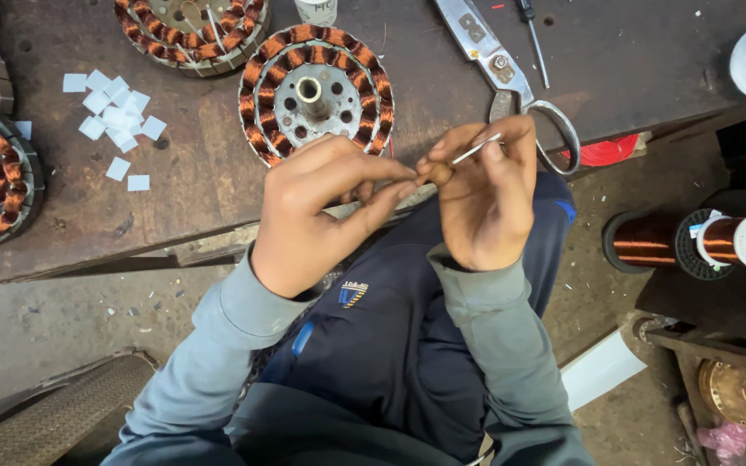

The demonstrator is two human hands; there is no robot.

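Worker's left hand (pixel 321 216) & right hand (pixel 481 194) are pinching a thin white sleeve (pixel 477 148) just off the tabletop (pixel 200 173) edge, beside wound stator (pixel 315 93); it's prob. slipping loose if either grip eases.

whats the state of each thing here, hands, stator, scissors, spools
left hand: fingers pinched together at the thin sleeve
right hand: holds a thin white sleeve between its fingers
wound stator: flat on the bench, copper coils all round
scissors: lying on the bench, blades closed
paper slips: loose, scattered in a small heap
copper wire spool: on its side, part wound
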